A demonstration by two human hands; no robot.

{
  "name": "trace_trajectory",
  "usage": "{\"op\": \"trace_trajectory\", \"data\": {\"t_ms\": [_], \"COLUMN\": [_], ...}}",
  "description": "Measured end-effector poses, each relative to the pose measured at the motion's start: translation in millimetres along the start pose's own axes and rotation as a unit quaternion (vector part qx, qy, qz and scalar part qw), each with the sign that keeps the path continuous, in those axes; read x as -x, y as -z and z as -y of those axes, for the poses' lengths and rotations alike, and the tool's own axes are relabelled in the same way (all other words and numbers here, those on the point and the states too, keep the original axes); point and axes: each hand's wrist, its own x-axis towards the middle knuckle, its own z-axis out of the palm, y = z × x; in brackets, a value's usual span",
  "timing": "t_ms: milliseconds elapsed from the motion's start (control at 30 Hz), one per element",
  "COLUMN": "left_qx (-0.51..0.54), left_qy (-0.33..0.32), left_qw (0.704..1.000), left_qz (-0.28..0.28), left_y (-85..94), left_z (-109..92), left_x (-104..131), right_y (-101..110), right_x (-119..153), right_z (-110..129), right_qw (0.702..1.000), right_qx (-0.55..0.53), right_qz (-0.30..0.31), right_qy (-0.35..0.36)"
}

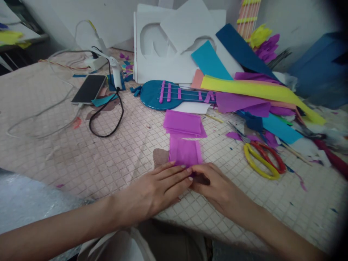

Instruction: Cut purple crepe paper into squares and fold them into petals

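A purple paper piece (185, 150) lies flat on the quilted tabletop (130, 163), its near edge under my fingers. My left hand (156, 188) rests over that edge, palm down with its fingers stretched out. My right hand (217, 183) pinches the paper's near right corner between thumb and forefinger, touching the left fingertips. Just beyond lies a stack of folded purple paper (183, 122). Behind the stack is a blue guitar-shaped piece (154, 95) with purple strips and pale strings across it.
Scissors with red and yellow handles (262, 161) lie at right, near colored paper strips (252, 90). A phone (89, 89), a glue gun (116, 72) and looped cables are at left. White boards (185, 40) stand behind.
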Motion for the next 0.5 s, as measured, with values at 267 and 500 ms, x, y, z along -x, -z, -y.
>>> {"op": "trace_trajectory", "data": {"t_ms": [267,500], "left_qx": [0.015,0.028], "left_qy": [0.013,0.031], "left_qw": [1.000,0.998], "left_qz": [0.021,0.043], "left_y": [4.3,0.4], "left_z": [1,3], "left_x": [2,0], "right_y": [-5,-7], "right_x": [3,11], "right_z": [-2,0], "right_qw": [1.000,0.999], "right_qx": [0.008,0.037], "right_qz": [-0.010,-0.010], "right_qy": [-0.003,0.000]}}
